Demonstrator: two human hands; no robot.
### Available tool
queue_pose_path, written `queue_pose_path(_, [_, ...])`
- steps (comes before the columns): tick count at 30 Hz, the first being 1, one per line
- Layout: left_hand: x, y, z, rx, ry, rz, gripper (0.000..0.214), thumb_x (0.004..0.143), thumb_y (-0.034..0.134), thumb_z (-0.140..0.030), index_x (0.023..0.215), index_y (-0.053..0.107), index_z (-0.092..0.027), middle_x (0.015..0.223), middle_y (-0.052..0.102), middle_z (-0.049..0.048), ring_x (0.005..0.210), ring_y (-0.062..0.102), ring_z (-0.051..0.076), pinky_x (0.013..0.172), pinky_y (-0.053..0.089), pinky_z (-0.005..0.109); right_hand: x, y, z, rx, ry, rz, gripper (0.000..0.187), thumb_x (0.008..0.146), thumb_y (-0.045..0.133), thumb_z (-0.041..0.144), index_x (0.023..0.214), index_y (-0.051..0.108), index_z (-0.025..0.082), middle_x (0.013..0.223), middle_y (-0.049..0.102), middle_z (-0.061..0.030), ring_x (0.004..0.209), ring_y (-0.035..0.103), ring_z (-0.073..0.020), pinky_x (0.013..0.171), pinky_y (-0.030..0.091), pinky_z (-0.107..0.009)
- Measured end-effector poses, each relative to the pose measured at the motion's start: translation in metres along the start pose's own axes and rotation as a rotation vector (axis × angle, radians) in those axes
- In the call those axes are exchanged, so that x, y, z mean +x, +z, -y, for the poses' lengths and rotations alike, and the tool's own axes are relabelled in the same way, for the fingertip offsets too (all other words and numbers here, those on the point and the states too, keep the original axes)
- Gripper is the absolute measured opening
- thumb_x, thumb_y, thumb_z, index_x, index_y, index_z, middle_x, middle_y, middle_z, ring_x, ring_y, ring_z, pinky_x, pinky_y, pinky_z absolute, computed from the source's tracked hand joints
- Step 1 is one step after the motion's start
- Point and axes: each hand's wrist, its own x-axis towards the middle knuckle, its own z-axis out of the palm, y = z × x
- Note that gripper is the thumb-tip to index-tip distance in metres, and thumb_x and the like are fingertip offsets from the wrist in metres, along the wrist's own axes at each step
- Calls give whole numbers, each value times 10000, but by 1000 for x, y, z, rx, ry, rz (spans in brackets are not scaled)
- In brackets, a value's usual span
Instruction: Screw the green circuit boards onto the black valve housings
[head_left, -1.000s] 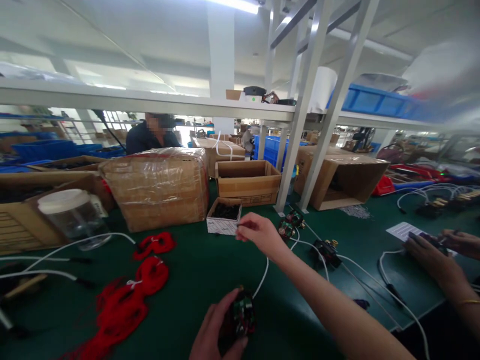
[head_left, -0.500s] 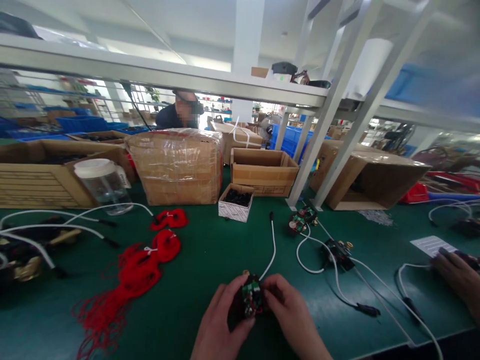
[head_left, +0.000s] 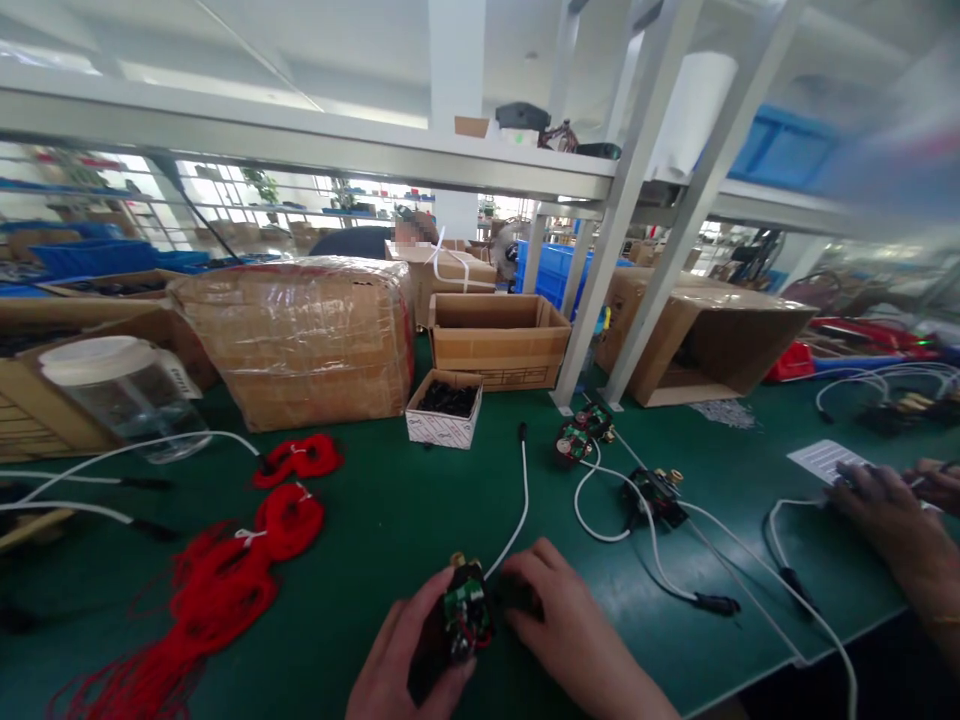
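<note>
My left hand [head_left: 397,655] is wrapped round a small black module with a green circuit board [head_left: 459,618] and a brass fitting on top, low in the middle of the view. My right hand [head_left: 559,630] closes on the same module from the right, fingers pinched at its side. A white cable [head_left: 520,505] runs from the module up across the green mat. A small white box of black parts [head_left: 442,410] stands further back.
Red wire bundles [head_left: 247,560] lie on the left. More modules with white cables [head_left: 652,495] lie to the right, where another person's hands [head_left: 892,510] work. Cardboard boxes [head_left: 300,335], a clear jar [head_left: 127,395] and slanted shelf posts [head_left: 600,270] line the back.
My right hand came back from the small white box to the module in my left hand. The view has shifted, and the module now sits a little lower and further left.
</note>
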Motion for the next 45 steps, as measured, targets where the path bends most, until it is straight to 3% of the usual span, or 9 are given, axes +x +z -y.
queue_pose_path(3, [0, 1, 2, -15, 6, -5, 550, 778, 640, -282, 1323, 605, -345, 1261, 701, 8, 1065, 711, 231, 956, 581, 341, 4, 3, 3, -11, -54, 42, 344, 761, 628, 8, 969, 703, 272, 1031, 596, -9, 962, 599, -190, 833, 453, -277])
queue_pose_path(8, [0, 0, 0, -1, 13, -27, 543, 772, 648, -295, 1312, 617, -341, 1247, 710, 12, 1054, 714, 233, 944, 591, 352, 5, 1, -2, -45, -9, 28, 170, 796, 654, 45, 837, 671, 210, 890, 613, -6, 828, 598, -182, 717, 435, -273])
queue_pose_path(15, [-2, 3, -5, -70, 34, -77, 518, 756, 651, -262, 1268, 653, -340, 1194, 729, 10, 1018, 726, 220, 897, 611, 335, -13, 9, -9, 416, -32, 19, 107, 930, 602, 239, 1000, 681, 220, 859, 691, -8, 709, 663, -157, 676, 498, -264])
queue_pose_path(19, [-2, 3, -6, -71, 20, -67, 523, 757, 664, -255, 1274, 650, -334, 1190, 724, 20, 1016, 726, 220, 910, 608, 339, -18, 14, -9, 687, 76, 72, 209, 923, 644, 381, 1029, 655, 200, 849, 740, -47, 759, 722, -203, 680, 546, -292])
queue_pose_path(23, [-1, 0, -3, -89, 11, -24, 541, 773, 649, -235, 1304, 624, -339, 1234, 706, 24, 1045, 722, 217, 930, 606, 344, -19, 13, -8, 788, 90, 10, 262, 894, 703, 442, 985, 638, 205, 899, 746, -56, 724, 723, -187, 657, 541, -284])
queue_pose_path(27, [0, -1, -1, -78, 24, 28, 554, 770, 667, -223, 1305, 619, -363, 1218, 712, 8, 1024, 730, 209, 912, 615, 334, -21, 15, -6, 847, 31, -17, 374, 896, 715, 398, 1221, 595, 258, 869, 717, -7, 656, 699, -149, 615, 517, -259])
queue_pose_path(31, [-1, 1, -4, -102, 42, -53, 519, 771, 651, -238, 1274, 642, -365, 1188, 721, 1, 1000, 729, 202, 893, 614, 315, -21, 20, -7, 872, -6, -25, 434, 897, 717, 375, 1301, 579, 299, 863, 705, 5, 650, 692, -141, 611, 511, -253])
queue_pose_path(37, [-1, 1, -10, -68, 41, -65, 508, 757, 656, -248, 1255, 661, -351, 1151, 733, 10, 978, 726, 202, 866, 611, 297, -21, 27, -12, 846, 18, 1, 228, 898, 712, 428, 1031, 720, 242, 915, 727, -42, 660, 684, -148, 621, 500, -258])
queue_pose_path(45, [-2, 1, -13, -23, 16, -73, 540, 733, 645, -223, 1252, 662, -372, 1150, 731, -3, 979, 720, 209, 881, 604, 324, -21, 25, -9, 556, -26, -65, 145, 878, 684, 315, 996, 725, 243, 840, 630, -10, 714, 622, -165, 666, 484, -277])
